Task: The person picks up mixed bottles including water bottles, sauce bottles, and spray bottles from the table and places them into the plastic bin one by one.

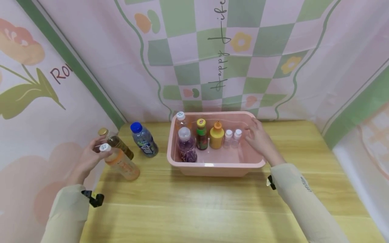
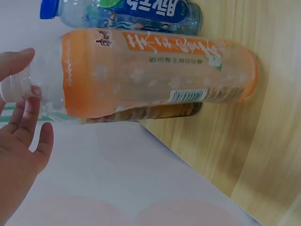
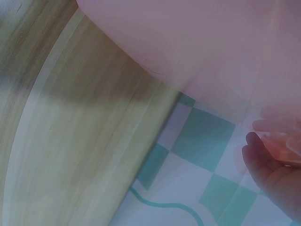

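The left hand [image 1: 91, 157] is holding the top of the orange bottle [image 1: 121, 162] at the left side of the frame, its fingers [image 2: 28, 117] wrapping around the neck by the white cap. The bottle is tilting on the bench [image 1: 212, 202], so it seems best to grip tight and lift it straight up, keeping clear of the brown bottle [image 1: 117, 141] and the blue-capped bottle [image 1: 144, 140] just beside it. The right hand [image 1: 259, 140] is resting with loose, open fingers on the right wall of the pink tub [image 1: 212, 165]. The orange bottle is see-through, with an orange label and small white flowers.
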`<state>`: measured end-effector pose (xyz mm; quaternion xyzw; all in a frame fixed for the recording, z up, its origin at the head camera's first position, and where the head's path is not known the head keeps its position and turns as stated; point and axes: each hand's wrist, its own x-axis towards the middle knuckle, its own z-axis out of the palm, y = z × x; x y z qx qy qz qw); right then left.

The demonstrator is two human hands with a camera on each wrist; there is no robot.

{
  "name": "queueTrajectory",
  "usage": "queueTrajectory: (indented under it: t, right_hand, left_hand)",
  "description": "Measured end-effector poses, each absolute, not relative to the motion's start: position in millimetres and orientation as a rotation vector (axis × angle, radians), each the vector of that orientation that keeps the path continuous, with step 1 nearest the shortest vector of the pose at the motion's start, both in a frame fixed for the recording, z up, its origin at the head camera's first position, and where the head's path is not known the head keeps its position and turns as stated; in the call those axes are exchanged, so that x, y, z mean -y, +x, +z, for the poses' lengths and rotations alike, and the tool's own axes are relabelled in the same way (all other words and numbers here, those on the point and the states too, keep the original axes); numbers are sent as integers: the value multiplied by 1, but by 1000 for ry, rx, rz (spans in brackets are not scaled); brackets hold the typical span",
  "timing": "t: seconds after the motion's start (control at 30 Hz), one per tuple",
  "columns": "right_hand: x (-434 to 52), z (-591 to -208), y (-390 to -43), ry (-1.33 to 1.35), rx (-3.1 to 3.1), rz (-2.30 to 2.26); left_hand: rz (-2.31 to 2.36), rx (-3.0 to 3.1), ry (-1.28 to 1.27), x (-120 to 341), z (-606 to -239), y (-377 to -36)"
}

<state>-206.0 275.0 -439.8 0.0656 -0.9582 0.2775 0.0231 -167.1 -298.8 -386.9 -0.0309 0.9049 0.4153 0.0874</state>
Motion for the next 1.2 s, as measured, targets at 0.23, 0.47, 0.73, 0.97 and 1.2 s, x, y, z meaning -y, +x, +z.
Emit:
queueTrajectory:
  t: [0.23, 0.47, 0.73, 0.97, 1.2]
  right_hand:
    - [-275, -440, -206, 204, 2977, 855]
    - [-275, -441, -206, 195, 2980, 870]
    - [-275, -441, -206, 202, 2970, 863]
    - [-274, -440, -206, 203, 2964, 855]
    - [-274, -439, -204, 196, 2972, 854]
  left_hand:
    - [1254, -2701, -68, 293, -380, -166]
    - [1299, -2700, -26, 280, -369, -169]
    - [1414, -2756, 59, 260, -354, -171]
    - [1643, -2722, 83, 244, -339, -174]
    - [1828, -2716, 8, 225, -329, -179]
